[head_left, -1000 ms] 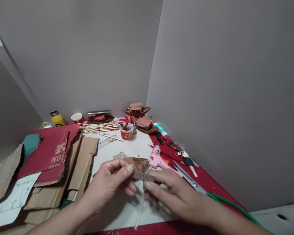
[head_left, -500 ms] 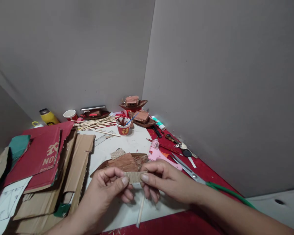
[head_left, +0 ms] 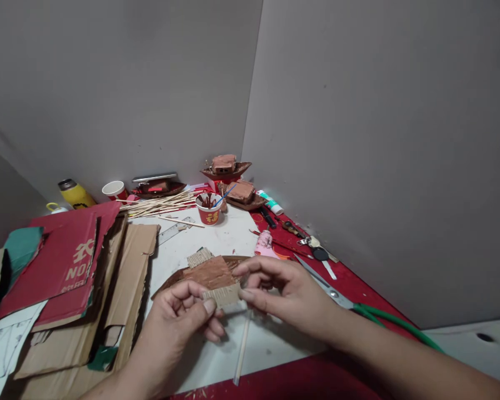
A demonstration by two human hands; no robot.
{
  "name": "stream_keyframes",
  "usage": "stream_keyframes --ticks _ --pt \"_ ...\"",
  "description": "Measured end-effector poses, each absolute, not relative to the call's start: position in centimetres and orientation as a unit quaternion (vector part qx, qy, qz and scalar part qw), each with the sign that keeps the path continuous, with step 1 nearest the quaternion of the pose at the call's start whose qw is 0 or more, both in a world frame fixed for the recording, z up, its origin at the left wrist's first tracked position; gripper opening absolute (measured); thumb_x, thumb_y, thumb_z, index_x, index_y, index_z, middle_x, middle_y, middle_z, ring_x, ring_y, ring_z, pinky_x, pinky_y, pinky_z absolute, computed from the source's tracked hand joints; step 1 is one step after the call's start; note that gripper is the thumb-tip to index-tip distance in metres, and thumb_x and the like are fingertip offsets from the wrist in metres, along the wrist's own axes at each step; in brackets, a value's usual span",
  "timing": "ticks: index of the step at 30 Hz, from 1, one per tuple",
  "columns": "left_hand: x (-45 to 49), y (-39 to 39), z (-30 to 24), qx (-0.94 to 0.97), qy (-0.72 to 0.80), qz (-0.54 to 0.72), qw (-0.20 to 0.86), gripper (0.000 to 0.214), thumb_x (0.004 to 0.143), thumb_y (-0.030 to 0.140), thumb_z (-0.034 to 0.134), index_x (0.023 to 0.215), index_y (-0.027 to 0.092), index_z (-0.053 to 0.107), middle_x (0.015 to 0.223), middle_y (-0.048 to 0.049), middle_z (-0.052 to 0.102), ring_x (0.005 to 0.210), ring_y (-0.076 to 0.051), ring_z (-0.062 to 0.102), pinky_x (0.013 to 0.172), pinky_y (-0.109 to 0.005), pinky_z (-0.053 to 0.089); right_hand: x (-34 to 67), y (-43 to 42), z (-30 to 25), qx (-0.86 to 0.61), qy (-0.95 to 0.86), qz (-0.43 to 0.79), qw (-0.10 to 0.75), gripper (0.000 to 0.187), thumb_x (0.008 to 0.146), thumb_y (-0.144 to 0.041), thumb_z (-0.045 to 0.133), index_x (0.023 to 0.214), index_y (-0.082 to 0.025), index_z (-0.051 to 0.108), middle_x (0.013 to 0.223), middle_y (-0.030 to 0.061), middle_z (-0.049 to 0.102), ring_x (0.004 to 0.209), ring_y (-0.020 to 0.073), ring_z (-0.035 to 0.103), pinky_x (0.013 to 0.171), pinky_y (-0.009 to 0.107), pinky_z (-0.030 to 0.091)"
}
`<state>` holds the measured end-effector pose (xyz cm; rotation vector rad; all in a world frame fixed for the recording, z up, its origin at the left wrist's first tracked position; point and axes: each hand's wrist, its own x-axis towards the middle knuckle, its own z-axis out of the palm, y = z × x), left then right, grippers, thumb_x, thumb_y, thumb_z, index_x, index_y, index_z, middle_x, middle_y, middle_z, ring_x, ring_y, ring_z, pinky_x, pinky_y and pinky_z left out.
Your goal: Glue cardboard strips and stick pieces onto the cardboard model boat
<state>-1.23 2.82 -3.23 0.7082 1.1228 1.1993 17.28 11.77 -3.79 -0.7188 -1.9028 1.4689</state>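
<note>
A small strip of corrugated cardboard [head_left: 224, 296], ridged side showing, is held up between my hands. My left hand [head_left: 173, 316] pinches its left end between thumb and fingers. At the right end, the thumb and a finger of my right hand [head_left: 289, 294] close on the edge, with the index finger lifted away. Just behind lies a brown model boat [head_left: 210, 272] with a reddish-brown curved roof, partly hidden by my hands. Another ridged cardboard piece [head_left: 199, 258] rests at the boat's far side. Below my hands, a thin pale stick [head_left: 242, 350] lies on the white board.
Stacked cardboard [head_left: 137, 261] fills the left. Green-handled scissors [head_left: 333, 291] and a pink glue gun [head_left: 264, 244] lie to the right, partly behind my right hand and arm. Further back are a paint cup [head_left: 210, 214], wooden sticks [head_left: 162, 205] and several finished boats [head_left: 225, 166].
My right hand's index finger has lifted off the strip and the hand has risen slightly. The strip has tilted, its right end higher. The view has shifted a little.
</note>
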Motion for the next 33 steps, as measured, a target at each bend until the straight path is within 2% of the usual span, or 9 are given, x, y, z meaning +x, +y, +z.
stream_keyframes --ticks 2,5,9,14,20,25,28,30,33 --pt "-1.1 2.8 -3.3 0.315 0.48 0.521 0.631 0.023 0.076 0.03 0.077 0.078 0.014 0.061 0.065 -0.002 0.072 0.054 -0.009 0.063 0.057 -0.019 0.048 17.4 11.5 -3.9 -0.234 -0.793 0.442 0.35 0.016 0.083 -0.024 0.065 0.097 -0.016 0.064 0.068 0.0005 0.066 0.057 0.0102 0.06 0.054 0.02 0.048" --pt "-0.9 2.7 -3.5 0.321 0.464 0.514 0.646 0.025 0.075 0.032 0.078 0.081 0.013 0.063 0.065 -0.0022 0.071 0.055 -0.009 0.063 0.058 -0.019 0.048 17.5 11.3 -4.0 -0.18 -0.852 0.325 0.369 0.009 0.087 -0.018 0.06 0.094 -0.016 0.065 0.074 0.0033 0.071 0.062 0.0113 0.064 0.058 0.02 0.049" --pt "-0.6 2.6 -3.7 0.312 0.467 0.504 0.656 0.028 0.071 0.034 0.081 0.083 0.011 0.069 0.069 -0.0035 0.072 0.055 -0.008 0.062 0.056 -0.018 0.048 17.4 11.2 -4.1 -0.163 -0.873 0.269 0.372 0.014 0.092 -0.021 0.056 0.103 -0.016 0.064 0.075 0.0037 0.072 0.063 0.0117 0.065 0.06 0.021 0.049" --pt "-0.3 2.5 -3.4 0.318 0.499 0.494 0.637 0.032 0.07 0.04 0.081 0.077 0.01 0.072 0.06 -0.0034 0.07 0.049 -0.008 0.059 0.052 -0.018 0.046 17.6 10.5 -4.0 -0.153 -0.904 0.18 0.356 0.012 0.095 -0.023 0.052 0.092 -0.016 0.062 0.072 0.0038 0.068 0.063 0.0136 0.061 0.058 0.024 0.045" --pt "0.1 2.1 -3.4 0.34 0.52 0.499 0.604 0.033 0.067 0.045 0.081 0.074 0.013 0.073 0.054 -0.001 0.068 0.048 -0.009 0.058 0.055 -0.02 0.047 17.8 9.8 -4.1 -0.158 -0.92 0.143 0.329 0.016 0.097 -0.026 0.05 0.095 -0.014 0.06 0.077 0.007 0.068 0.069 0.0166 0.064 0.061 0.027 0.046" --pt "0.4 1.6 -3.2 0.355 0.546 0.495 0.575 0.03 0.068 0.043 0.081 0.075 0.014 0.074 0.056 -0.0015 0.069 0.053 -0.01 0.06 0.055 -0.019 0.046 17.5 9.7 -4.0 -0.172 -0.898 0.212 0.345 0.011 0.093 -0.018 0.05 0.091 -0.017 0.061 0.075 0.0043 0.068 0.065 0.0129 0.062 0.06 0.024 0.046" --pt "0.6 1.4 -2.9 0.361 0.548 0.486 0.577 0.03 0.069 0.042 0.08 0.074 0.014 0.074 0.056 -0.0013 0.068 0.053 -0.009 0.06 0.055 -0.018 0.046 17.1 9.8 -3.7 -0.232 -0.833 0.377 0.331 0.009 0.086 -0.022 0.059 0.093 -0.017 0.063 0.073 0.003 0.069 0.063 0.012 0.062 0.057 0.022 0.048" --pt "0.7 1.4 -2.8 0.363 0.544 0.481 0.584 0.031 0.069 0.042 0.08 0.075 0.013 0.072 0.059 -0.0018 0.069 0.051 -0.008 0.059 0.054 -0.017 0.046 16.9 10.1 -3.5 -0.269 -0.761 0.515 0.287 0.011 0.082 -0.027 0.063 0.086 -0.017 0.063 0.066 0.0006 0.066 0.058 0.0109 0.06 0.054 0.021 0.048" --pt "0.2 1.7 -2.8 0.339 0.534 0.494 0.597 0.035 0.068 0.043 0.08 0.08 0.013 0.068 0.06 -0.0016 0.07 0.048 -0.009 0.059 0.051 -0.019 0.047 17.1 11.2 -3.4 -0.303 -0.646 0.661 0.233 0.023 0.079 -0.037 0.069 0.078 -0.016 0.06 0.054 -0.0032 0.06 0.048 0.0092 0.056 0.048 0.02 0.047"
